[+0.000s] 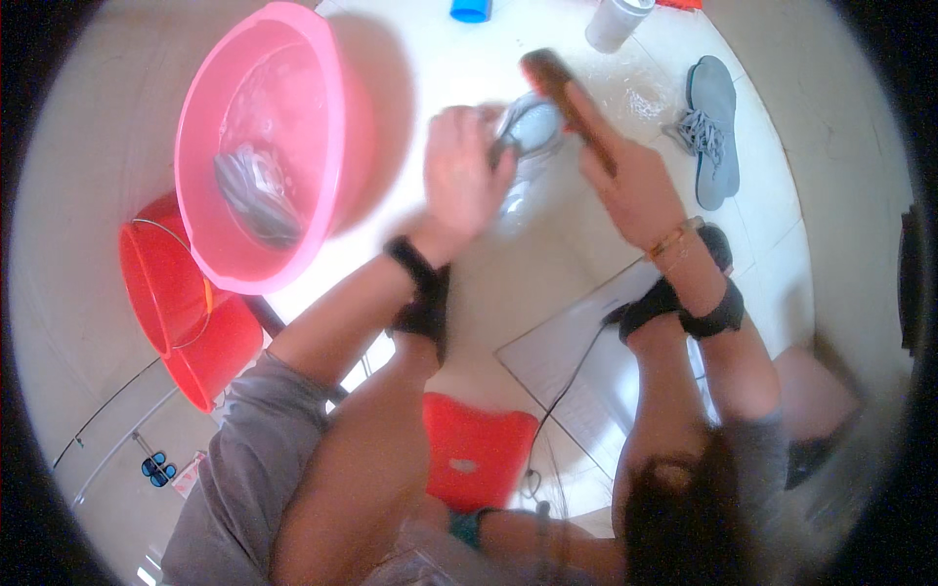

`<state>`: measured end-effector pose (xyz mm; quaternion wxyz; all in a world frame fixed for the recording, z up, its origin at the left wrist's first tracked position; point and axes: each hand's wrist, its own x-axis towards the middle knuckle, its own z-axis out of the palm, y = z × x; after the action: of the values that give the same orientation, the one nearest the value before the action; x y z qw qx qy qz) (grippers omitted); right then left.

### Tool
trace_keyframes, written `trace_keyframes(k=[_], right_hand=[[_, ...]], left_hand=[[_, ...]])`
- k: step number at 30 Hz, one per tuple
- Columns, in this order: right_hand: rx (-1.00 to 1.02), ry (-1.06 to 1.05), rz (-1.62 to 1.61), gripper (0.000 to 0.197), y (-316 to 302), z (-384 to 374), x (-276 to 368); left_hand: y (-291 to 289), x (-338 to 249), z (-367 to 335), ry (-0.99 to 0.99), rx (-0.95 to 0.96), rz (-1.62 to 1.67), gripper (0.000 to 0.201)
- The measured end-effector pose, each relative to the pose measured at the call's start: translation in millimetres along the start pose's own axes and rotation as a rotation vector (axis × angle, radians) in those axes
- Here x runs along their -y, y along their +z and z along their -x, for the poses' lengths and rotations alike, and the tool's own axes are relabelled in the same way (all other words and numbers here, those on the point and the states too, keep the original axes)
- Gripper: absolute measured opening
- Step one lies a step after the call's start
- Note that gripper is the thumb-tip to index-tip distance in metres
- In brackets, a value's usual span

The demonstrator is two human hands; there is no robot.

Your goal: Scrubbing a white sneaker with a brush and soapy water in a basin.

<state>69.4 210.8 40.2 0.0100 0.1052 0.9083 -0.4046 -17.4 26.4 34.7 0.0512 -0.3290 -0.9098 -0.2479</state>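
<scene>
My left hand (459,176) is closed on the edge of a wet grey-blue shoe (535,127) over the pale tiled floor. In my right hand (630,190) is a brush (562,88) with a long dark brown handle, its far end up and left, beside the shoe. Motion blurs both hands and the brush, so I cannot tell whether the bristles touch the shoe. At the left, a pink basin (337,146) holds water and a grey shoe or shoes (256,200). A flat grey shoe with fringe (715,132) lies at the right.
Red buckets (156,283) stand beyond the basin's near left side. A red plastic stool (474,449) is between my legs. A dark cable (567,376) crosses the floor. Farther off are a white cup (618,21) and a blue container (471,10).
</scene>
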Motion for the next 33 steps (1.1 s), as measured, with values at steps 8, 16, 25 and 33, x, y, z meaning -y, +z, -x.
trace_keyframes(k=[8, 16, 25, 33], right_hand=[[0.156, 0.192, 0.313, 0.055, 34.1, -11.1, 39.1], [0.22, 0.336, 0.216, 0.056, 35.5, -15.5, 53.1], [0.185, 0.319, 0.184, 0.056, 55.1, 13.7, 61.7], [0.296, 0.288, 0.078, 0.057, 50.0, 18.8, 71.8]], left_hand=[[48.8, 27.4, 7.1, -0.186, 0.314, -0.12, 0.043], [61.7, 38.6, 24.6, 0.13, 0.178, -0.111, 0.046], [57.9, 41.8, 22.2, 0.031, 0.297, -0.137, 0.028], [54.4, 46.4, 24.0, 0.051, 0.382, -0.071, 0.029]])
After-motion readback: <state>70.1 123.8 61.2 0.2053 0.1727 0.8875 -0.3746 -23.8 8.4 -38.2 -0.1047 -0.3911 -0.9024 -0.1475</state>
